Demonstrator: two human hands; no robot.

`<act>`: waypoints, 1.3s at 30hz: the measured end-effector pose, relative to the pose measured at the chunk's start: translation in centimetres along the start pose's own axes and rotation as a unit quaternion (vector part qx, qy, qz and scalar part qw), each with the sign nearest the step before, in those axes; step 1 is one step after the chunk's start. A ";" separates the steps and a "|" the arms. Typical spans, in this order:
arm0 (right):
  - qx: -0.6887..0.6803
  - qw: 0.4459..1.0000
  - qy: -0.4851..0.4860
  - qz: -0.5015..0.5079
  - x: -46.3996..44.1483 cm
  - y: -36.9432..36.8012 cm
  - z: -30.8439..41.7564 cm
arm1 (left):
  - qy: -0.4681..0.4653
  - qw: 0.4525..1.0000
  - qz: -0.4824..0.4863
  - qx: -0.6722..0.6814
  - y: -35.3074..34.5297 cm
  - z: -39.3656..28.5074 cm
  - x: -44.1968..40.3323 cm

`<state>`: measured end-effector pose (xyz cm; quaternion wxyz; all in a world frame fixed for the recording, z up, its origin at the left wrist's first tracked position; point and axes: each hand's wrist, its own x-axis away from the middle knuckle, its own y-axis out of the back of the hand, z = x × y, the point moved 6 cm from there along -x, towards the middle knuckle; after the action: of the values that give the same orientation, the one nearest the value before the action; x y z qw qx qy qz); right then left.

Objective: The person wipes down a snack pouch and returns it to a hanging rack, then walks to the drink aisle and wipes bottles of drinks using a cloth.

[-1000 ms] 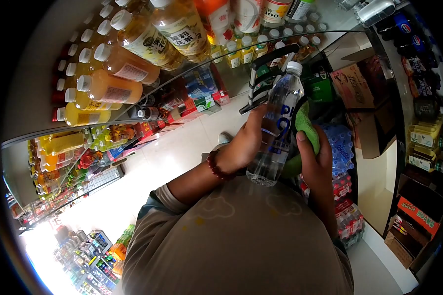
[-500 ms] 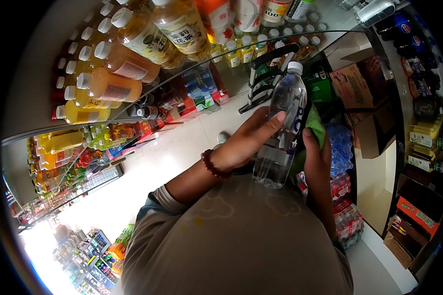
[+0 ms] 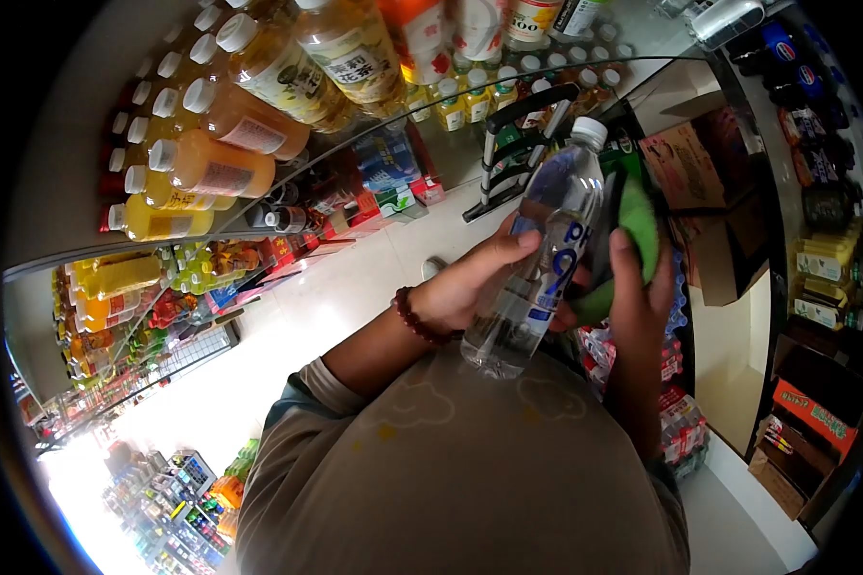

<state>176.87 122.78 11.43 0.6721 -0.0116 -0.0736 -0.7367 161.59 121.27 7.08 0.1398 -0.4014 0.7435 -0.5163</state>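
Observation:
My left hand (image 3: 479, 273), with a dark red bead bracelet on its wrist, grips a clear water bottle (image 3: 547, 249) that has a white cap and blue lettering. The bottle is tilted, its cap pointing up and to the right. Just right of the bottle, my right hand (image 3: 638, 287) holds a green cloth (image 3: 640, 225), which has a dark side facing the bottle. A narrow gap shows between the cloth and the upper part of the bottle. Some fingers of both hands are hidden behind the bottle and the cloth.
A glass-edged shelf (image 3: 374, 125) carries rows of drink bottles (image 3: 225, 172) at the upper left. Behind the water bottle stands a folding metal handle (image 3: 489, 158). Cardboard boxes (image 3: 686, 168) and wrapped bottle packs (image 3: 679, 422) are at the right. Pale floor (image 3: 355, 278) shows at centre left.
The bottle has turned, so its blue lettering faces up again, and its base has swung left. My right hand has moved the cloth right and up, away from the bottle.

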 end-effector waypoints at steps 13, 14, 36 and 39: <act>0.273 0.891 0.245 0.267 4.3 -3.5 1.4 | 0.002 0.994 -0.092 -0.060 4.3 0.5 -0.5; 0.264 0.894 0.219 0.289 4.4 -3.6 1.0 | 0.002 0.994 -0.066 -0.092 4.1 0.3 -0.7; 0.164 0.927 -0.015 0.337 4.0 -2.8 -4.1 | -0.096 0.986 -0.078 -0.113 2.0 -3.4 -0.2; 0.082 0.944 -0.066 0.314 4.1 -3.7 -4.2 | -0.160 0.964 -0.170 -0.125 1.5 -3.9 -0.9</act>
<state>173.15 118.53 7.40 0.8614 -0.0272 -0.1709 -0.4775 159.04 124.66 7.19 0.1162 -0.6133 0.6908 -0.3648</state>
